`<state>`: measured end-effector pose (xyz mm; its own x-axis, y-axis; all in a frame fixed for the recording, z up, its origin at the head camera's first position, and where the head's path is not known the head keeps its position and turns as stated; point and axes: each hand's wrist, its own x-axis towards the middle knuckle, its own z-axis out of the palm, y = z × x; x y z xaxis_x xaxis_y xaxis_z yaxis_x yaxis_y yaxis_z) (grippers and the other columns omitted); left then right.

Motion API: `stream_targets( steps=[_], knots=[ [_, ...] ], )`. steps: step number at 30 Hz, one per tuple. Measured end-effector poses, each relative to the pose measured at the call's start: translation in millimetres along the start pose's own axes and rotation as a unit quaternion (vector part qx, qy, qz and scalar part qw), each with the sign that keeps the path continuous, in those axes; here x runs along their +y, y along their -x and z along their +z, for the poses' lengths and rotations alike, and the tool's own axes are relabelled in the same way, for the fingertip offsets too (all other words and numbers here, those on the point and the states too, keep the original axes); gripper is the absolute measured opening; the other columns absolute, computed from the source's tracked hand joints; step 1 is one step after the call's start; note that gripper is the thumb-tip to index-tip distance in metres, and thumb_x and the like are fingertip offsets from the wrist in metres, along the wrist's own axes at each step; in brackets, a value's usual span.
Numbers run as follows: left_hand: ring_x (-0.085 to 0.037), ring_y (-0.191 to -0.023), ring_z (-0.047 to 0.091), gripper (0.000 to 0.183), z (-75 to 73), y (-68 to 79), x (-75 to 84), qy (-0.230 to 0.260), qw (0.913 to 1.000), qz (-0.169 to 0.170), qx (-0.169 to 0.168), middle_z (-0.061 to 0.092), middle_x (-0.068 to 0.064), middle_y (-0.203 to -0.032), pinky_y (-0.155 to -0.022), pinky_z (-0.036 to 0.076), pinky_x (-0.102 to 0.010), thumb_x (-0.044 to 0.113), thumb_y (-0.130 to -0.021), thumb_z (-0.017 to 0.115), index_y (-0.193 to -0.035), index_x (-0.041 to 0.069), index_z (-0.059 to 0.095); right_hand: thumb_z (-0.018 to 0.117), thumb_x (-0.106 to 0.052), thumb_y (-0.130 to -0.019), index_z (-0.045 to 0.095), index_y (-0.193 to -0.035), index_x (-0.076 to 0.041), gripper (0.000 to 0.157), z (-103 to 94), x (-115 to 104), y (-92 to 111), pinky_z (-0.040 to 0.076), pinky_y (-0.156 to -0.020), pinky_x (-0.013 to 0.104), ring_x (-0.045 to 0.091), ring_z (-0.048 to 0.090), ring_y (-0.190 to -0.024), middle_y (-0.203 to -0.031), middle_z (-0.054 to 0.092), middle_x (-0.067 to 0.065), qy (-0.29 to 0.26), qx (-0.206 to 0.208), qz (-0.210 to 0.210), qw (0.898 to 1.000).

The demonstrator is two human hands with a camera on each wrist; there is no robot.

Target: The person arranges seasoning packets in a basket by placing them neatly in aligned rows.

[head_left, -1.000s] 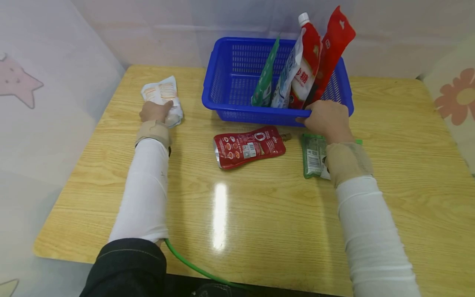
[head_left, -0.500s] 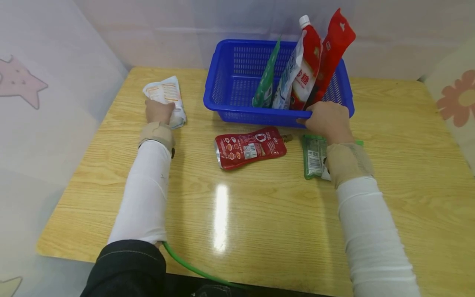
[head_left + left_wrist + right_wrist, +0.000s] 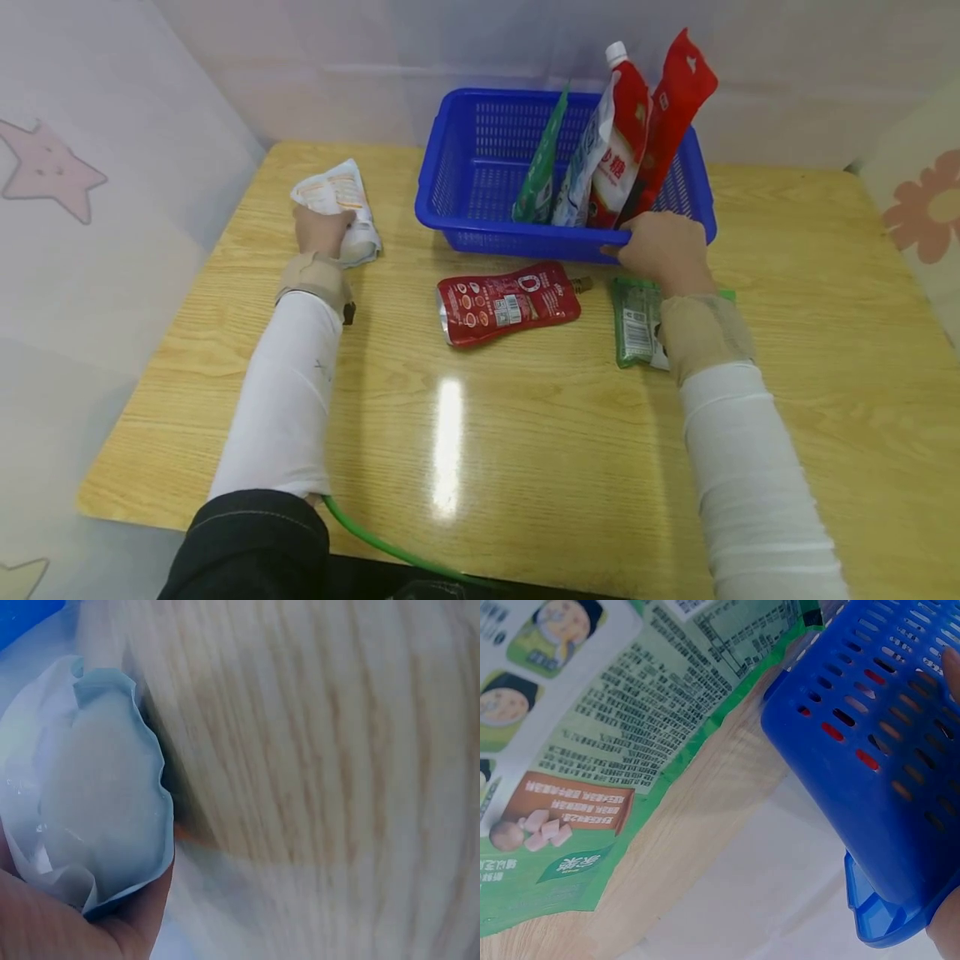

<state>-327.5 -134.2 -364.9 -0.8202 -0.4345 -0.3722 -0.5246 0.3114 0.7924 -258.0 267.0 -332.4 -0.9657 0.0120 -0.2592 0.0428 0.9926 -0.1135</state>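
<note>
At the table's far left, my left hand [image 3: 321,232] grips a white pouch [image 3: 347,190] with orange print. The pouch's pale, rounded end [image 3: 105,795] faces the left wrist camera, with the thumb along its edge. My right hand [image 3: 666,248] holds the front rim of a blue plastic basket [image 3: 525,232] near its right corner. Inside the basket, several packets lean to the right: a green one [image 3: 538,179], a white and blue one [image 3: 581,179], a red and white sugar pouch [image 3: 621,154] with a white cap, and a tall red one [image 3: 678,100].
A red spouted pouch [image 3: 510,304] lies flat before the basket. Under the right forearm is a green packet [image 3: 636,325], its printed back [image 3: 630,720] large in the right wrist view. A green cable [image 3: 390,546] crosses the table's [image 3: 525,450] front edge. A wall stands behind.
The head view has tilted slightly, so everything sits a little lower in it. The left hand stays on the white pouch, which has turned slightly. The right hand keeps its hold on the basket rim.
</note>
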Motion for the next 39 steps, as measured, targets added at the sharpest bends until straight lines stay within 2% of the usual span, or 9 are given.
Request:
stream_targets(
  steps=[4,8,13,17,22,26,29,33,39],
  knots=[
    [-0.014,-0.134,0.043,0.073,-2.1,-7.0,-2.9,0.086,0.9955,-0.039,-0.011,0.036,-0.005,-0.151,-0.107,0.037,-0.017,0.026,-0.091,0.062,-0.148,0.009,0.02,0.055,-0.047,-0.09,0.071,-0.084,-0.007,0.043,1.8,0,0,0.042,-0.063,0.039,0.03,0.051,-0.073,-0.067,0.055,0.011,-0.002,0.006,-0.001,1.0],
    [-0.012,-0.13,0.048,0.068,-5.6,-11.5,-4.7,0.129,0.9891,-0.062,-0.034,0.04,-0.003,-0.148,-0.104,0.04,-0.017,0.031,-0.092,0.06,-0.147,0.01,0.026,0.056,-0.047,-0.09,0.071,-0.082,-0.007,0.043,2.4,0,0,0.043,-0.063,0.04,0.03,0.052,-0.073,-0.067,0.057,0.011,-0.004,0.015,-0.003,1.0],
    [-0.01,-0.128,0.049,0.063,-10.2,-15.8,-4.1,0.198,0.9705,-0.112,-0.08,0.045,0.001,-0.147,-0.103,0.042,-0.019,0.023,-0.091,0.064,-0.146,0.012,0.035,0.056,-0.047,-0.09,0.071,-0.083,-0.006,0.044,1.8,0,-1,0.044,-0.063,0.04,0.03,0.053,-0.073,-0.066,0.057,0.011,-0.003,0.013,-0.002,1.0],
    [-0.009,-0.126,0.05,0.06,-12.2,-17.4,-3.8,0.211,0.9609,-0.139,-0.114,0.046,0.004,-0.145,-0.104,0.042,-0.02,0.021,-0.09,0.064,-0.145,0.014,0.039,0.056,-0.046,-0.09,0.072,-0.086,-0.005,0.044,1.0,0,-1,0.045,-0.063,0.04,0.03,0.053,-0.074,-0.067,0.057,0.011,-0.001,0.01,-0.002,1.0],
    [-0.01,-0.127,0.047,0.061,-12.2,-20.1,-3.5,0.222,0.9522,-0.145,-0.151,0.045,0.006,-0.144,-0.105,0.04,-0.021,0.021,-0.092,0.06,-0.147,0.016,0.035,0.055,-0.046,-0.09,0.07,-0.11,-0.002,0.05,0.1,-1,0,0.046,-0.07,0.046,0.032,0.055,-0.078,-0.073,0.062,0.014,0.005,0.002,-0.002,1.0],
    [-0.007,-0.134,0.04,0.062,-12.1,-22.1,-3.0,0.274,0.9291,-0.166,-0.185,0.038,0.009,-0.149,-0.11,0.035,-0.022,0.022,-0.095,0.056,-0.149,0.021,0.028,0.054,-0.047,-0.091,0.062,-0.124,-0.002,0.056,0.0,-1,0,0.046,-0.074,0.05,0.035,0.056,-0.085,-0.085,0.067,0.019,0.006,-0.007,-0.001,1.0],
    [-0.003,-0.136,0.035,0.06,-12.5,-24.0,-3.2,0.332,0.9027,-0.181,-0.206,0.034,0.014,-0.15,-0.113,0.031,-0.02,0.024,-0.096,0.054,-0.149,0.026,0.025,0.054,-0.047,-0.091,0.059,-0.127,-0.003,0.057,0.0,0,0,0.046,-0.075,0.05,0.037,0.056,-0.087,-0.091,0.068,0.021,0.007,-0.01,0.0,1.0],
    [-0.004,-0.139,0.033,0.057,-12.7,-26.0,-3.5,0.384,0.8823,-0.159,-0.221,0.032,0.014,-0.153,-0.115,0.028,-0.022,0.026,-0.098,0.05,-0.149,0.032,0.025,0.054,-0.048,-0.091,0.06,-0.126,-0.003,0.057,0.1,0,-1,0.047,-0.075,0.05,0.036,0.057,-0.086,-0.087,0.068,0.019,0.005,-0.005,-0.001,1.0],
    [-0.009,-0.138,0.037,0.053,-12.3,-22.8,1.4,0.414,0.8817,-0.071,-0.214,0.037,0.009,-0.151,-0.115,0.027,-0.026,0.031,-0.098,0.05,-0.146,0.033,0.029,0.053,-0.047,-0.091,0.061,-0.126,-0.003,0.057,0.2,0,-1,0.046,-0.074,0.05,0.036,0.056,-0.086,-0.086,0.068,0.018,0.003,-0.005,-0.003,1.0]
  ],
)
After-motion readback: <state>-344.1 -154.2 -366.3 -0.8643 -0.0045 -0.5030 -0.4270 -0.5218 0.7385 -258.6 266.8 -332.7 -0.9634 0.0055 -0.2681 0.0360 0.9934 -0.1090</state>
